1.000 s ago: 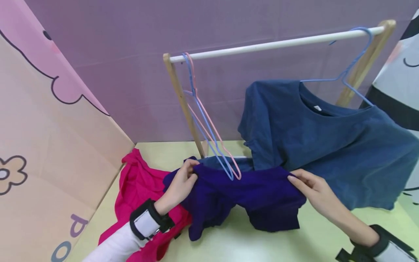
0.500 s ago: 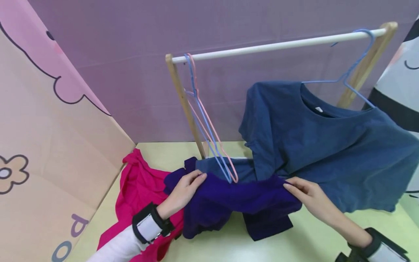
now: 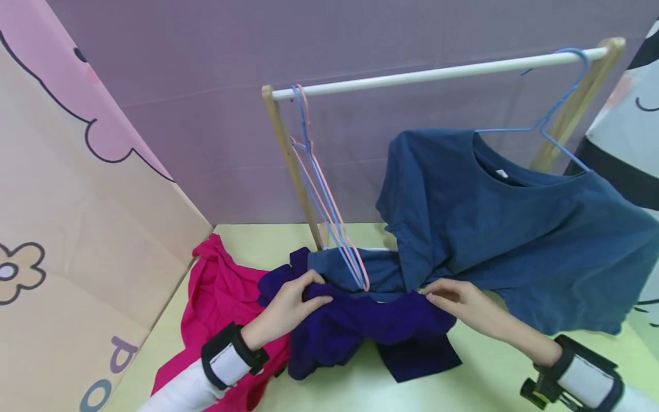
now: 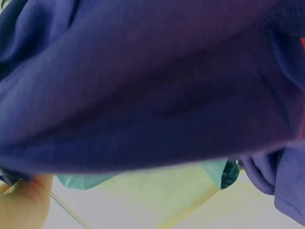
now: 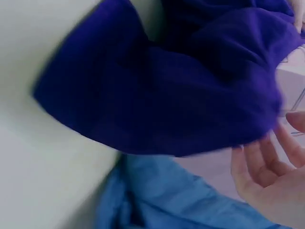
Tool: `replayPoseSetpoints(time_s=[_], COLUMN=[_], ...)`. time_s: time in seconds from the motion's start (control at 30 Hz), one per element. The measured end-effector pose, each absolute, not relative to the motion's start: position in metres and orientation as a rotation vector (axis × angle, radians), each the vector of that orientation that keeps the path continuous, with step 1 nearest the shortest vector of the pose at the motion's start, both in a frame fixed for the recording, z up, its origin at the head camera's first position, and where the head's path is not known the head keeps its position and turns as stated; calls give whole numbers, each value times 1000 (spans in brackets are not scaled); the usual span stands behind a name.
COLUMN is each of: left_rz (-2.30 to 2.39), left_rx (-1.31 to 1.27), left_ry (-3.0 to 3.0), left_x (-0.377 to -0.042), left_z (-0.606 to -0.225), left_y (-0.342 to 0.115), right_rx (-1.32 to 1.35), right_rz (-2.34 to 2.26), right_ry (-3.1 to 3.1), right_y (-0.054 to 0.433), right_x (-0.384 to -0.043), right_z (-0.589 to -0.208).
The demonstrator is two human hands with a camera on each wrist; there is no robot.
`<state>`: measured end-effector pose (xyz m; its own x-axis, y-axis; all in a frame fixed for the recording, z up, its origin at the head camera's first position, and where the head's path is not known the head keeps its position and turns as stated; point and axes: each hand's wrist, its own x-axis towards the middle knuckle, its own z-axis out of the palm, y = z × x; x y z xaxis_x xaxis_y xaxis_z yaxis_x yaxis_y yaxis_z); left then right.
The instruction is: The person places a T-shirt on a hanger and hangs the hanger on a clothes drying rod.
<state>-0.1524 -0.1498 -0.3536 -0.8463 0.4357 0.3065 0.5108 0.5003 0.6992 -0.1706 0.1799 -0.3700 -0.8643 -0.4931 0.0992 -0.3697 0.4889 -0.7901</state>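
A bunched dark purple garment [image 3: 355, 320], its exact kind unclear, is held up in front of the rack. My left hand [image 3: 288, 306] curls thumb and fingers round its left part, with a gap between thumb and forefinger. At the upper right edge, my right hand [image 3: 463, 303] pinches the cloth. A flat hemmed part [image 3: 419, 355] hangs below on the right. In the left wrist view the purple cloth [image 4: 143, 95] fills most of the picture. The right wrist view shows my right hand [image 5: 271, 176] with its fingertips at the cloth's edge.
A white rail [image 3: 437, 73] on wooden posts carries a blue hanger [image 3: 332, 212] and a pink hanger [image 3: 329, 189] at its left end. A blue T-shirt [image 3: 509, 229] hangs at the right. A crumpled pink-red garment [image 3: 221, 303] lies on the pale table [image 3: 360, 389].
Both hands have come closer together and the right hand has moved left and slightly down. The purple garment's upper part has sagged and bunched. The left thumb and forefinger have spread apart.
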Motion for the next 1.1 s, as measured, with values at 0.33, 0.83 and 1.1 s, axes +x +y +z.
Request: replayPoseSetpoints(time_s=[0.33, 0.83, 1.1], left_rz=[-1212, -1243, -1230], left_rx=[-878, -864, -887], left_ry=[-2496, -2507, -2497], left_x=[-148, -146, -145], left_z=[-352, -357, -362], left_y=[-150, -157, -158], right_rx=[-925, -898, -838], right_rz=[-1415, -1395, -1480], right_ry=[2471, 2524, 2582], right_y=[119, 55, 46], right_x=[-189, -214, -219], right_z=[-305, -262, -261])
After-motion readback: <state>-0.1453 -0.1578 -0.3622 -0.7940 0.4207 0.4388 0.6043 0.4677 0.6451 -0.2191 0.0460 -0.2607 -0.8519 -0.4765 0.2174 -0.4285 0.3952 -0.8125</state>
